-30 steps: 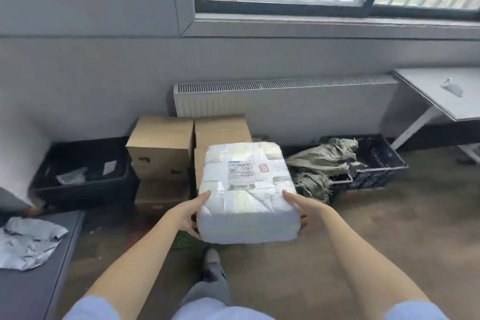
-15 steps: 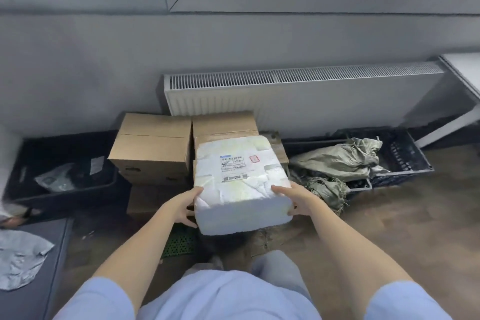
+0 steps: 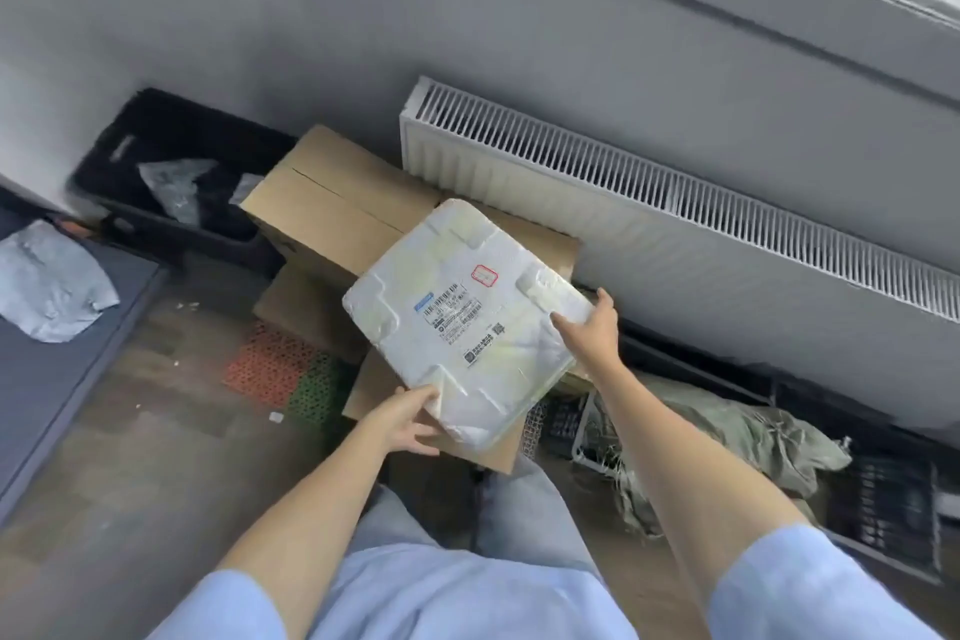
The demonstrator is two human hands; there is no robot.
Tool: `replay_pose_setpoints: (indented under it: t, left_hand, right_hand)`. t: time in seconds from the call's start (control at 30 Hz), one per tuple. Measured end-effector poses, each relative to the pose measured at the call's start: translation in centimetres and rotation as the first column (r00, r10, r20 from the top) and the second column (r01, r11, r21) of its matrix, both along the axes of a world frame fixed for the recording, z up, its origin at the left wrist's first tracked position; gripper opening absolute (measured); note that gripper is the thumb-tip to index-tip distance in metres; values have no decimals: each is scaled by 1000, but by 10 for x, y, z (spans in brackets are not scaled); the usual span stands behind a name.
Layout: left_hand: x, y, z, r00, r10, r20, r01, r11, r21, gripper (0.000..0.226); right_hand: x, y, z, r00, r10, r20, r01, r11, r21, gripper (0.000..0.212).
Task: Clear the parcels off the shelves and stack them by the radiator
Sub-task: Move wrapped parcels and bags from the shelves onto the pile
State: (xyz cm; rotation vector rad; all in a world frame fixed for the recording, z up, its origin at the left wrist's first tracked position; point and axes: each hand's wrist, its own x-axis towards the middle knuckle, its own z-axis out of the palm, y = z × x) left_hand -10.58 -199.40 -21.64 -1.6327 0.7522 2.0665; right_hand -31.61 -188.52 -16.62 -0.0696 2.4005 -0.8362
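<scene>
left hand (image 3: pixel 410 424): gripped the near corner of the white parcel (image 3: pixel 467 322), thumb on top and fingers curled underneath.
right hand (image 3: pixel 589 330): held the parcel's right edge, thumb over the rim, fingers out of sight behind it.
white parcel: a foam box wrapped in clear film, shipping label up, held tilted over the cardboard boxes (image 3: pixel 337 218) and just in front of the radiator (image 3: pixel 649 229); whether its far edge already rested on a box could not be told.
cardboard boxes: several brown ones sat against the wall at the radiator's left end, at least one on top of another, with a further flat box (image 3: pixel 483 452) under the parcel's near side.
progress: judging by the pile, several parcels had already reached the radiator; this one was at the point of being set down and was not yet released. the shelves were not in view, so how many remained could not be judged.
black crate (image 3: pixel 156 161): stood left of the boxes, with grey wrapping (image 3: pixel 176 182) inside.
sacking (image 3: pixel 727 437): a greenish bundle lay right of the pile, over a dark basket (image 3: pixel 878 499).
floor (image 3: pixel 130 457): brown, with a red and green mesh mat (image 3: pixel 285 369) beside the boxes.
grey surface (image 3: pixel 47 379): at far left, carrying a crumpled silver bag (image 3: pixel 47 281).
</scene>
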Motion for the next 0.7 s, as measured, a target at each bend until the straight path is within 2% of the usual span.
replay_pose_setpoints:
  t: [0.1, 0.17, 0.23, 0.33, 0.4, 0.47, 0.57, 0.7]
  left_hand:
    - [-42, 6, -13, 973, 231, -6, -230, 971, -71, 90]
    - [-68, 3, -23, 940, 342, 13, -337, 932, -136, 92]
    - [-90, 4, -29, 921, 390, 13, -383, 910, -159, 84]
    - [-122, 10, -37, 920, 386, -64, -392, 906, -163, 73]
    - [-145, 10, -38, 898, 419, -135, -436, 887, -149, 72]
    - [-164, 9, -36, 884, 448, -134, -464, 875, -137, 67]
    - [-174, 15, -24, 902, 421, -96, -431, 889, -155, 55]
    - [-136, 14, 9, 940, 310, -141, -332, 927, -173, 53]
  right_hand:
    - [-36, -24, -16, 998, 43, -54, -47, 995, -82, 73]
    - [-51, -30, -35, 984, 177, -21, -177, 984, -24, 72]
    - [-59, -24, -56, 964, 258, 62, -261, 964, 42, 76]
    - [-66, -1, -77, 965, 172, 200, -186, 981, 51, 79]
    - [-68, 14, -82, 954, 198, 226, -205, 979, 7, 80]
    - [-74, 22, -80, 946, 249, 208, -254, 967, -6, 77]
    - [-82, 21, -68, 951, 243, 189, -246, 969, -12, 72]
    - [-69, 6, -38, 931, 320, 175, -323, 946, -10, 68]
